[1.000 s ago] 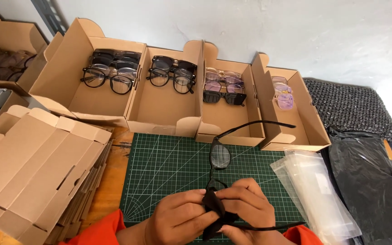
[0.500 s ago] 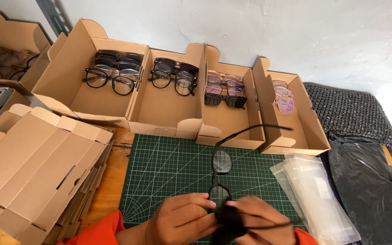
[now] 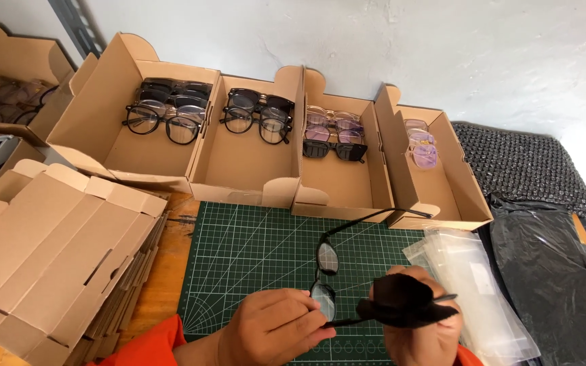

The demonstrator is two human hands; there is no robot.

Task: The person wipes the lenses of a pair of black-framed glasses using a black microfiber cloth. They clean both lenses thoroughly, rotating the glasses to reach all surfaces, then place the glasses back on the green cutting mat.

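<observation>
Black-framed glasses (image 3: 327, 271): held above the near middle of the green cutting mat (image 3: 252, 257), arms unfolded, one arm reaching toward the far right of the mat.

Left hand (image 3: 272, 332): closed on the frame at the nearer lens, fingers pinching its rim.

Right hand (image 3: 418, 329): closed around a black cloth (image 3: 401, 301), which is bunched against the frame's near side beside the nearer lens.

Cutting mat: lies on the wooden worktop (image 3: 164, 271) at its near edge, centre.

Cardboard trays, four in a row along the far edge of the worktop against the white wall:
- far-left tray (image 3: 103, 142), several black-framed pairs.
- second tray (image 3: 239, 169), black-framed pairs.
- third tray (image 3: 347, 186), clear, tinted and one dark pair.
- right tray (image 3: 452, 193), pale violet-tinted pairs.

Flat folded cartons (image 3: 42, 251): stacked at the left edge of the worktop, beside the mat.

Clear plastic sleeves (image 3: 476, 285): piled just right of the mat, near the right hand.

Black plastic sheet (image 3: 551, 285): at the right edge, beyond the sleeves.

Dark textured mat (image 3: 523, 166): far right corner, behind the black sheet.
</observation>
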